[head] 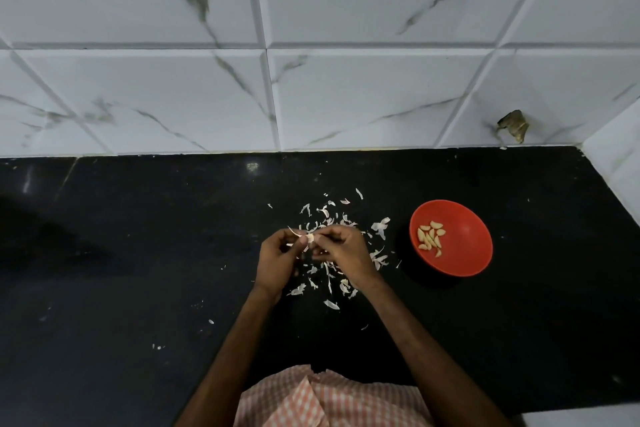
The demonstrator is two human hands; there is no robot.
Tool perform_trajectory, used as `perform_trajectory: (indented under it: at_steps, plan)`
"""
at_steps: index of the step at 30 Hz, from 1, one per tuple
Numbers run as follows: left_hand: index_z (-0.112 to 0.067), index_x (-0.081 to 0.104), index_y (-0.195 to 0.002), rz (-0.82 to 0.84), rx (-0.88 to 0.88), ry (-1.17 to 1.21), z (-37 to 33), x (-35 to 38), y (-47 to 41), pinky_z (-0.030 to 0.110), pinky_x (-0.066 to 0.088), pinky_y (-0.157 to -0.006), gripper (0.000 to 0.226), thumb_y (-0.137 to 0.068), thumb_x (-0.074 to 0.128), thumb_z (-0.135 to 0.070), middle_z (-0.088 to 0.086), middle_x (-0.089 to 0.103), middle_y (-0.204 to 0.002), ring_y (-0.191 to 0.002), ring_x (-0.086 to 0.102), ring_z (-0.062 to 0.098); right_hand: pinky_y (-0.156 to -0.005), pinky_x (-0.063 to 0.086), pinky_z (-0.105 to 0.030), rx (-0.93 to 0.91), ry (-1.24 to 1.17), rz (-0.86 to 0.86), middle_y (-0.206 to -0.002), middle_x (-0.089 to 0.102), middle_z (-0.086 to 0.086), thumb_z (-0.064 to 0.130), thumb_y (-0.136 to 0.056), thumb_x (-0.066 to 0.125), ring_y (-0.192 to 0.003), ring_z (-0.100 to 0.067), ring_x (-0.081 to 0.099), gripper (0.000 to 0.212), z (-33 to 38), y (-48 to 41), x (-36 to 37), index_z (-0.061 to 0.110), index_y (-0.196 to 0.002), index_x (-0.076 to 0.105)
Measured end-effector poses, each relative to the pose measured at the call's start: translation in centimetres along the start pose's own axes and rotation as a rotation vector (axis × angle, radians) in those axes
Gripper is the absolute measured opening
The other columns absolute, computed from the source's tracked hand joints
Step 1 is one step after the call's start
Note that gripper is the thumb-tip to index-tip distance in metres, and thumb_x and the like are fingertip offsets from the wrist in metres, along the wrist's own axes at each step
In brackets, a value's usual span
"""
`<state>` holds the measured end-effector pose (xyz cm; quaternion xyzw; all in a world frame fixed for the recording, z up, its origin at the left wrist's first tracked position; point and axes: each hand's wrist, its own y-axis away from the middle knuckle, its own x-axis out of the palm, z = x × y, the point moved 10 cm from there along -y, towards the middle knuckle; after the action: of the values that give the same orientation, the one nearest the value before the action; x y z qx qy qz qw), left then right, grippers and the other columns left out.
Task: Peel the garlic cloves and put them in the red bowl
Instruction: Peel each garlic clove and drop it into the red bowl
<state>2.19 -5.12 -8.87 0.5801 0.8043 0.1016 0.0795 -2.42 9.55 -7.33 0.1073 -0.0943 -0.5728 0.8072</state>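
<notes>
Black counter (138,253), mid-front: pinching clove (310,238) with curled fingertips of left hand (278,260) and right hand (341,253) (skin partly on). Might squirt it among skins (380,226) if squeezing hard, missing bowl (467,253) toward right edge.

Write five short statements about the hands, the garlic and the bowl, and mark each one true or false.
1. The red bowl stands on the black counter. True.
2. The red bowl is empty. False: it holds several peeled cloves.
3. The left hand and the right hand both pinch one garlic clove. True.
4. Garlic skins lie scattered on the counter around the hands. True.
5. The right hand rests on the bowl's rim. False: it is apart from the bowl, at the clove.
</notes>
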Motion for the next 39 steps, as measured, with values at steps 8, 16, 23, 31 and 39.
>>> perform_trajectory:
  at_steps: [8, 16, 23, 31, 39]
  plan:
    - [0.002, 0.065, -0.104, 0.004, -0.011, 0.064, -0.7, 0.5, 0.7, 0.022, 0.038, -0.038, 0.012, -0.097, 0.065, -0.008, 0.002, 0.066, -0.071, -0.05, 0.055, 0.006, -0.071, 0.064, -0.036, -0.078, 0.098, -0.067, -0.088, 0.076, -0.012, -0.001, -0.093, 0.066, -0.079, -0.022, 0.076, 0.009, 0.9, 0.2, -0.7, 0.001, -0.099, 0.073]
    - [-0.013, 0.064, -0.119, -0.004, 0.008, 0.135, -1.5, 0.4, 0.9, 0.024, 0.04, -0.04, 0.023, -0.096, 0.066, -0.01, 0.01, 0.071, -0.093, -0.065, 0.06, 0.015, -0.073, 0.064, -0.04, -0.142, 0.141, -0.07, -0.086, 0.076, -0.01, 0.007, -0.095, 0.068, -0.08, -0.023, 0.075, 0.009, 2.0, 0.5, -0.5, 0.002, -0.098, 0.074]
    - [-0.01, 0.058, -0.125, -0.035, 0.098, 0.108, -3.1, 0.2, 1.2, 0.031, 0.055, -0.047, 0.034, -0.093, 0.069, -0.006, 0.017, 0.071, -0.1, -0.076, 0.073, 0.022, -0.071, 0.064, -0.04, -0.186, 0.226, -0.086, -0.081, 0.076, -0.006, 0.007, -0.094, 0.068, -0.074, -0.019, 0.076, 0.006, 3.0, 0.7, -0.4, 0.004, -0.095, 0.074]
    - [-0.012, 0.073, -0.103, -0.052, 0.156, 0.007, -3.3, 0.5, 1.3, 0.037, 0.06, -0.055, 0.015, -0.095, 0.066, -0.002, 0.013, 0.074, -0.09, -0.079, 0.073, 0.035, -0.072, 0.063, -0.045, -0.197, 0.347, -0.065, -0.077, 0.076, -0.002, 0.009, -0.09, 0.068, -0.07, -0.017, 0.075, 0.006, 3.5, 0.6, -0.3, 0.013, -0.088, 0.072]
    - [-0.012, 0.077, -0.098, -0.014, 0.111, -0.031, -3.2, 0.5, 0.8, 0.036, 0.06, -0.055, 0.016, -0.093, 0.068, 0.0, 0.012, 0.074, -0.095, -0.075, 0.074, 0.027, -0.062, 0.06, -0.032, -0.285, 0.589, 0.059, -0.074, 0.072, -0.001, 0.008, -0.094, 0.062, -0.063, -0.012, 0.069, 0.011, 4.1, 0.7, 0.8, 0.009, -0.089, 0.072]
